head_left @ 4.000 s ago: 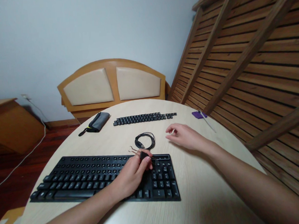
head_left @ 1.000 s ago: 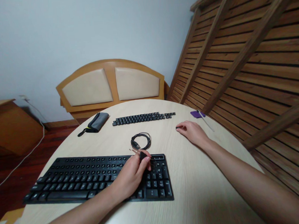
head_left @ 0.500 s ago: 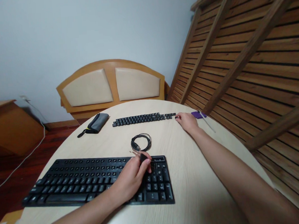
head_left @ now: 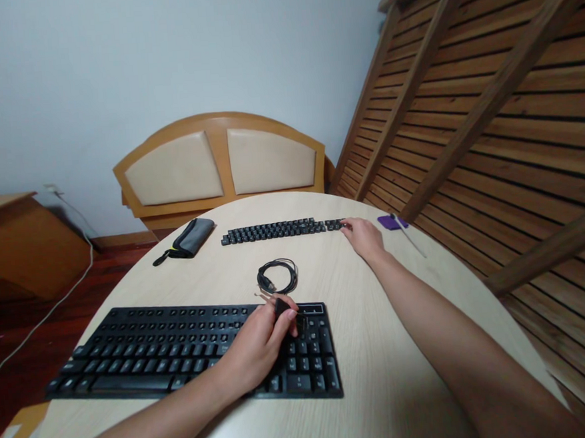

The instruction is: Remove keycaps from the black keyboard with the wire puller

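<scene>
A black keyboard [head_left: 147,366] lies at the near side of the table, its upper rows stripped of caps and the lower rows still capped. Resting over the keyboard's right part, my left hand [head_left: 261,341] is closed round a keycap puller [head_left: 281,307] with a black handle and thin wires. Far across the table, removed keycaps [head_left: 273,230] stand in neat rows. At the right end of those rows my right hand [head_left: 364,236] pinches a small black keycap [head_left: 344,225], mostly covered by the fingertips.
A coiled black cable [head_left: 277,277] lies behind the keyboard. A grey pouch [head_left: 193,238] sits at the far left of the round table [head_left: 376,346]. Near the right edge are a purple cloth [head_left: 389,223] and a thin brush-like stick [head_left: 414,244]. Wooden slats [head_left: 517,143] stand beside the table.
My right hand has shifted slightly left and closer to the end of the keycap rows. My left hand stays over the keyboard with the puller. The view has tilted a little.
</scene>
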### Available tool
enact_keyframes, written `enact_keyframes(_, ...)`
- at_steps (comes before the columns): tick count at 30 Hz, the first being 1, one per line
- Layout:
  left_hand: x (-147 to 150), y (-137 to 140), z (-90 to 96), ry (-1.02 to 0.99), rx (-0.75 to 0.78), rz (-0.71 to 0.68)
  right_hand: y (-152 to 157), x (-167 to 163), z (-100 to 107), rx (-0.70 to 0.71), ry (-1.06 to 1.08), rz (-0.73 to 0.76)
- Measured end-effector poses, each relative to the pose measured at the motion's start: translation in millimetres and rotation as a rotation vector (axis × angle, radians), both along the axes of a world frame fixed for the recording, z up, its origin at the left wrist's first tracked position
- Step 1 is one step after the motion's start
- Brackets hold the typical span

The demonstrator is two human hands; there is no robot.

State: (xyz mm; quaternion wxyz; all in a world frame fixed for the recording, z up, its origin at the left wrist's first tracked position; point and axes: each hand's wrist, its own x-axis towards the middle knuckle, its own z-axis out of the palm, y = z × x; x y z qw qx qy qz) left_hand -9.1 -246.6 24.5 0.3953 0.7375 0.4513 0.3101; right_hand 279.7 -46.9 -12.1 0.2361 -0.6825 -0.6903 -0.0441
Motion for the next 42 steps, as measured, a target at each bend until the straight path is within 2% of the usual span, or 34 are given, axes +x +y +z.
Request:
enact_keyframes(13,0.3,-0.2,0.4,0.001,0.000,0.012,-6.2,-4.0,5.0,-0.014,0.015,-0.020)
enact_keyframes(16,0.1,-0.6,1.6,0.008,0.007,0.009,-13.1,-4.1,13.8,-0.020,0.018,-0.048)
enact_keyframes(20,0.3,-1.0,3.9,0.000,0.014,0.000,-33.1,-9.7,38.4,-0.005,0.035,-0.038)
enact_keyframes(23,0.8,-1.0,5.6,-0.002,0.013,-0.008,-65.2,-23.9,60.1,0.027,0.110,0.139)
enact_keyframes(26,1.2,-0.7,6.3,-0.004,0.014,-0.016,-110.2,-42.2,75.4,-0.040,0.154,0.391)
enact_keyframes(28,1.4,-0.4,5.8,-0.008,0.018,-0.014,-141.3,-51.1,79.7,-0.139,0.168,0.527)
enact_keyframes(32,1.2,0.5,2.6,-0.014,0.024,-0.005,-187.3,-54.7,73.0,-0.431,0.149,0.672)
enact_keyframes(35,0.8,1.2,-0.2,-0.019,0.039,-0.002,-202.9,-52.2,60.7,-0.534,0.124,0.773)
enact_keyframes(38,0.3,1.2,-0.8,-0.022,0.053,-0.004,-206.8,-54.6,52.0,-0.522,0.143,0.845)
enact_keyframes(42,-0.5,-0.3,2.9,0.001,0.051,-0.011,-205.2,-65.0,50.4,-0.505,0.177,0.843)
